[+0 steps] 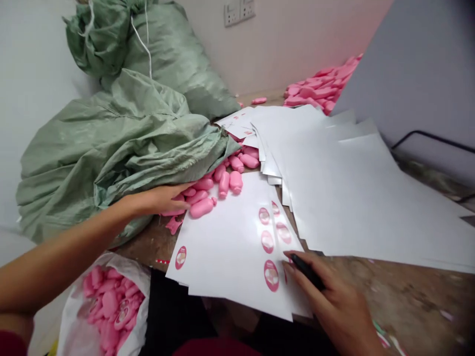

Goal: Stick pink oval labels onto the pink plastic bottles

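Note:
My left hand (166, 199) reaches to the mouth of the green sack (148, 143), its fingers apart beside several small pink bottle-shaped pieces (201, 207). Some of these pieces spill from the sack onto the sticker sheet (222, 247), and others lie partly under the sack's edge. Round pink stickers (271, 276) stay on the sheet, mostly along its right side. Over that right edge, my right hand (326, 291) grips a slim black tool (307, 271); its exact kind is unclear. The fingertips are close to the stickers.
White sheets (341, 188) are stacked to the right. A white bag (69, 316) at the lower left holds pink pieces, some with stickers. More pink pieces (319, 89) are heaped at the back right. Another full green sack (178, 54) leans against the wall.

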A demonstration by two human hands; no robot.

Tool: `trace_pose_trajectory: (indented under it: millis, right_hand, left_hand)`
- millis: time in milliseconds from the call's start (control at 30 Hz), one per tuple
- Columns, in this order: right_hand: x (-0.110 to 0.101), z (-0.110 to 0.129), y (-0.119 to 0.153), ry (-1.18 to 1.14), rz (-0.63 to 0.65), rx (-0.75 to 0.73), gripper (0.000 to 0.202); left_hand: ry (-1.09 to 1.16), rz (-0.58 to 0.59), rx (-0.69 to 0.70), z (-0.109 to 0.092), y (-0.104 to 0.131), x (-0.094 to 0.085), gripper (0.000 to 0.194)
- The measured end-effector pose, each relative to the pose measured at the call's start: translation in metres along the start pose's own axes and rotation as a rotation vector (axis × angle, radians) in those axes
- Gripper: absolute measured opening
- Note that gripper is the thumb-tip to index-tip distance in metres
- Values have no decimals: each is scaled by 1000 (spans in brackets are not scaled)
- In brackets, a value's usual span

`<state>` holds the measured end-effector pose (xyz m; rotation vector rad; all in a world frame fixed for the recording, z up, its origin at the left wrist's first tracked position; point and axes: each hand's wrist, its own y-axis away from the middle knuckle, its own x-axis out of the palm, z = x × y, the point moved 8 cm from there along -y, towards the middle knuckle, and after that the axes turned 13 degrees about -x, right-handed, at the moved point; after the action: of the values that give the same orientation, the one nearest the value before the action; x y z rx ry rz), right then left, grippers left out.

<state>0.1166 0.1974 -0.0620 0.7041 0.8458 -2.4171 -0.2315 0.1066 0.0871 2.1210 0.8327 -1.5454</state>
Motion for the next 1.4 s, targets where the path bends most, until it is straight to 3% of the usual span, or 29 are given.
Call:
trace_pose_trajectory:
  millis: [67,133,233,333,433,500,567,700,800,900,967,1033,1167,1233,1400]
  right_hand:
    - [1,4,-1,-13,7,25,36]
    - [2,9,-3,-37,30,30,35]
    - [3,14,-5,-50,46,25,32]
    - [4,14,-6,-16,57,30,30]
    - [6,12,-5,-7,56,37,30]
    - [7,11,-4,-21,64,48,30]
    - [6,10,-3,-36,57,73,29]
    - [2,12,-2,-114,6,138,27]
    - [0,14,-3,-187,-17,174,26]
    - [-4,13,-2,-229,-28,216,32]
    - [-7,15,-2,-238,-8,225,32]
    - [-8,21,-2,-207,43,185,28]
    - [-1,36,-4,1,215,24,21]
    - [3,40,-4,129,255,-47,19]
    - [5,48,-4,297,205,-155,15]
  left_hand:
    - [118,160,-14,11,-6,-4,59]
    - [249,218,-67,34,-18,-13,67]
    - [393,127,-216,81,-37,-20,70]
    - [415,75,-304,107,-25,-3,64]
    - [277,-7,-225,88,17,16,39]
    - [-3,-161,-1,48,45,27,31]
    - [-167,-131,153,13,59,56,32]
    - [-288,-63,179,-16,47,98,38]
    - [-410,-55,173,-20,36,109,37]
    - [-480,-36,155,-20,37,107,42]
    - [-307,-7,100,-22,46,101,44]
    - [52,93,-9,-24,61,101,39]
    - [988,619,-337,-49,109,145,37]
    - [1279,800,-476,-67,130,165,38]
    - [1459,758,-621,-77,136,182,31]
